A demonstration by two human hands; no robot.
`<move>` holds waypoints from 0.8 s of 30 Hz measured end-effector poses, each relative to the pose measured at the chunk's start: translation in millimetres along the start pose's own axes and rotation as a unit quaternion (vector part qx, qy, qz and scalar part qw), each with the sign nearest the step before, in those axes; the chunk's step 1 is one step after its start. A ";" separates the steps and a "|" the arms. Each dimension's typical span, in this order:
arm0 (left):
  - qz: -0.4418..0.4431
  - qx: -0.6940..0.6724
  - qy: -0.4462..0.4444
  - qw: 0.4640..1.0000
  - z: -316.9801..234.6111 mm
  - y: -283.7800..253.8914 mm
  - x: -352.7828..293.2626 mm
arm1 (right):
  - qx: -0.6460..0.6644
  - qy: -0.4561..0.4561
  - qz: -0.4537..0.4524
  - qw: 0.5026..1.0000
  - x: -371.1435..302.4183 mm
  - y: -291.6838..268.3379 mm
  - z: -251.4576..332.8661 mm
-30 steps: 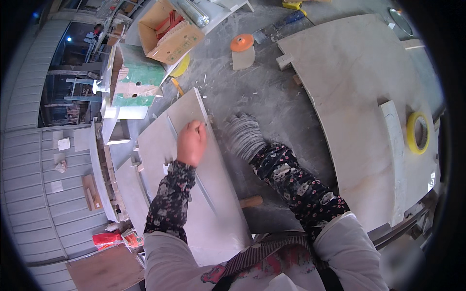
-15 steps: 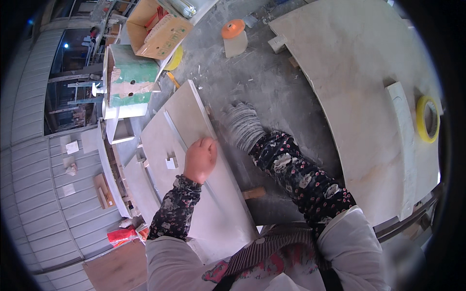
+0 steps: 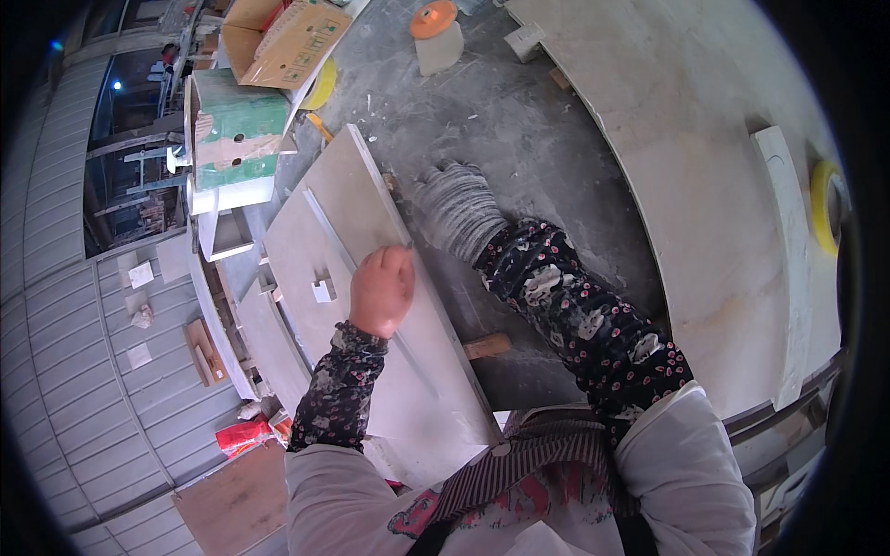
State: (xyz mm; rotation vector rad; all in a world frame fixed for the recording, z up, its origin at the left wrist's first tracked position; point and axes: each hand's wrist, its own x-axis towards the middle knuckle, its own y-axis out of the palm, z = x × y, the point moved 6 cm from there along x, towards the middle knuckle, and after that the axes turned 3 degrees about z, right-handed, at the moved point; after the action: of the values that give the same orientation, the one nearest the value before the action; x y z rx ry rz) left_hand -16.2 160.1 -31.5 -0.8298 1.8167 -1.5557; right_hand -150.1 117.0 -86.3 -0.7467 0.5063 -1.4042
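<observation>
A pale flat board [image 3: 324, 176] with a straight long edge lies at a slant across the table. My bare left hand [image 3: 382, 289] rests on its top near that edge, fingers curled in; anything inside them is hidden. Just right of the edge is my right hand [image 3: 454, 211] in a grey striped knit glove. Its fingers are bent toward the board's side, and whatever they hold cannot be seen. A thin strip [image 3: 324, 232] runs along the board's face, with a small white block [image 3: 323, 290] beside it. Under the board's right edge sticks out a wooden piece [image 3: 488, 346].
A large curved panel [image 3: 686, 185] covers the right side, carrying a white bar [image 3: 786, 269] and a yellow tape roll [image 3: 828, 206]. An orange-topped scraper-like piece [image 3: 436, 37] lies at the far side. Cardboard boxes [image 3: 292, 42] and a green box [image 3: 239, 125] stand far left.
My view has shifted, so the far things sit higher in it. My right hand has moved slightly along the board's edge, away from me; my left hand stays on the board.
</observation>
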 end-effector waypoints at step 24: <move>-0.016 -0.084 -0.056 0.995 11.5 1.4 -4.4 | -0.016 -0.106 0.066 0.992 -34.5 12.9 28.0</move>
State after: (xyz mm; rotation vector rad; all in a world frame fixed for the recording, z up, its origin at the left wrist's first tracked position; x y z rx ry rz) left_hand -4.6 156.6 -34.3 -1.0079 1.8795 -1.3604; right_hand -125.3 155.6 -80.5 -0.8615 0.4046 -1.1809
